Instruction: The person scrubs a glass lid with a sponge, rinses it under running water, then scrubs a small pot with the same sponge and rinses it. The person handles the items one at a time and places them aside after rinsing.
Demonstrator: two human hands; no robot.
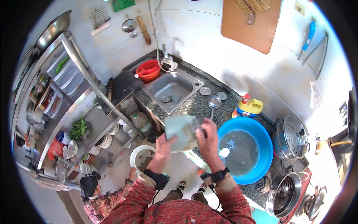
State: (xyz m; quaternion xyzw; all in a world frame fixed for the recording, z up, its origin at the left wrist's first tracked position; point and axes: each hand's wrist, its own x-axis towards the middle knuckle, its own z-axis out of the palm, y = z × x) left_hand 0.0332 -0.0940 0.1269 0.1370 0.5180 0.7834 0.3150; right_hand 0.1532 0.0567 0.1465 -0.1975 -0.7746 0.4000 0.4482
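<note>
A pale green, translucent plastic container, brown-stained on one side, is held by my left hand in front of the counter's edge. My right hand grips a grey metal scouring pad against the container's right part. Right of that hand stands a blue plastic basin holding cloudy water. A metal ladle lies on the granite counter just above my right hand. Near the basin's upper rim is a yellow and blue detergent bottle with a red cap.
A steel sink is set in the counter, beside a red bucket. At right are a steamer pot and a pan. Another person crouches at lower left, a hand by a white bucket. Shelves line the left.
</note>
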